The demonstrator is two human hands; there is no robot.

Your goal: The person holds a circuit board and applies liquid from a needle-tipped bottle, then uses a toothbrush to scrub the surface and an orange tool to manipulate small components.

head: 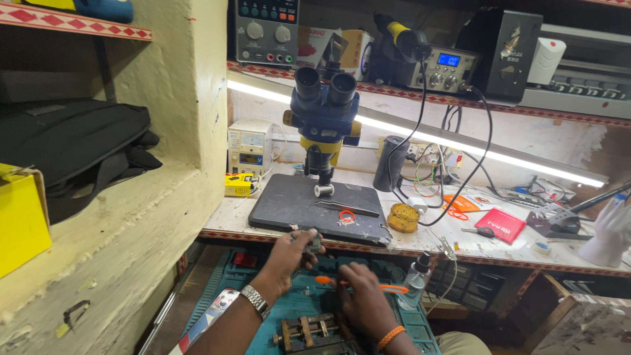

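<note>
Left hand [289,253] is up at the counter's [420,253] front edge, fingers pinched on a small grey part [314,244], right below the dark mat [309,205]. Right hand [363,297] sits lower over the teal tray [296,304], curled on an orange-handled tool [358,284]; the tip is hidden, so I cannot tell which kind of tool it is.

Risk as I read it: that part is tiny and held out past the edge with only fingertips. A slip would drop it into the cluttered tray or beyond, hard to find. The clear bottle [414,281] stands just beside the right hand; a nudge from the knuckles could tip it. The black cable [483,154] loops loosely over the counter's middle and could snag a rising arm.

Textures: the mat looks smooth, matte and flat. The microscope [323,115] is glossy blue and yellow, rounded barrels. A metal watch [256,300] has ribbed links. A vise [309,332] of dull steel lies at the tray's near end. Thin tweezers [347,208] and an orange ring [346,215] rest on the mat.
</note>
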